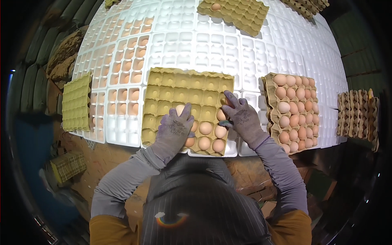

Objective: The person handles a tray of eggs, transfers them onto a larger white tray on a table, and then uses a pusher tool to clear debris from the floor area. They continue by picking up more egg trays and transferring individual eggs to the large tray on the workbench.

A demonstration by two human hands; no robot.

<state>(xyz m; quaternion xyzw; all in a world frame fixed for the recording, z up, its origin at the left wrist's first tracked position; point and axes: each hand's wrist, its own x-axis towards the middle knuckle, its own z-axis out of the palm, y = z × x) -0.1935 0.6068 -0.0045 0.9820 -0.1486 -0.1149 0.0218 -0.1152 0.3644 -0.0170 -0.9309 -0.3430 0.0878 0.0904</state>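
An olive pulp egg tray (169, 96) lies in front of me, its near right part holding several brown eggs (205, 128). My left hand (175, 128), in a grey glove, reaches over the tray with its fingers curled about a pale egg (180, 109); its palm hides some cells. At the tray's right edge, my gloved right hand (243, 120) has its fingers bent around an egg (228, 102), mostly covered by them. Beside its thumb sits another egg (221, 114) in the tray.
A stack of pulp trays topped with eggs (299, 108) stands to the right. White moulded trays (171, 49) cover the table, with eggs in those at left. More pulp trays lie at the left (76, 102), far side (241, 16) and far right (357, 114).
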